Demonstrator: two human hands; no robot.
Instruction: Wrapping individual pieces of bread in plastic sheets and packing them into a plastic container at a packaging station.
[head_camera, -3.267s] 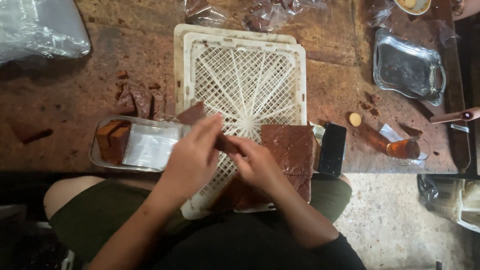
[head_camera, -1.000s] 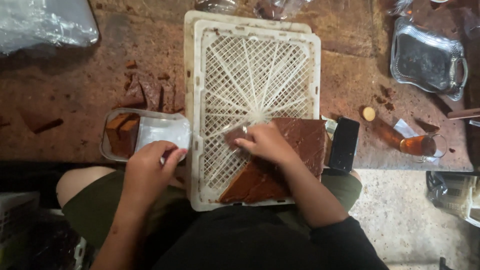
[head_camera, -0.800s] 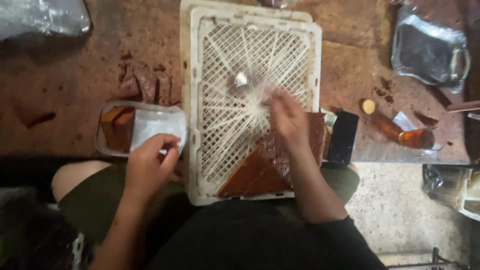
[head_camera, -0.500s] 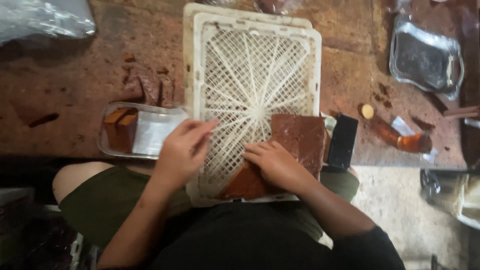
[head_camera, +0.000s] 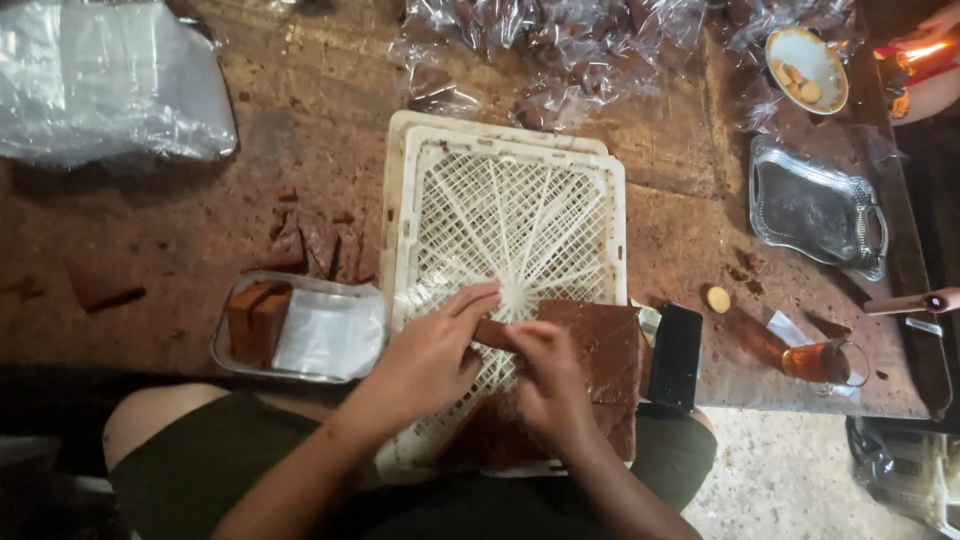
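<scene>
**Small brown piece being held between two hands over a white lattice tray**

The worn wooden table (head_camera: 180, 250) is being used as the work surface. A white lattice tray (head_camera: 500, 215) is lying at the middle of its near edge, overhanging toward the person's lap. A brown slab (head_camera: 600, 345) is resting on the tray's near right corner. A clear plastic sheet (head_camera: 100, 85) is bunched at the far left corner of the table, and a heap of wrapped pieces (head_camera: 560, 45) is lying along the far edge. A silver tray (head_camera: 815, 210) is sitting toward the right edge. A metal dish (head_camera: 300, 335), holding two brown blocks (head_camera: 255, 320) and a white sheet, is lying just left of the lattice tray.

A small brown piece (head_camera: 492, 334) is being pinched at its left end by the left hand (head_camera: 430, 365) and at its right end by the right hand (head_camera: 550, 385), fingers pressed onto it, beside the slab's left edge. The piece is judged as being separated or handled for wrapping; a steady two-handed hold is being called for. A black phone (head_camera: 676, 355) is lying just right of the slab, and a glass of amber drink (head_camera: 815, 362) is standing near the right edge, where it could be knocked.
</scene>
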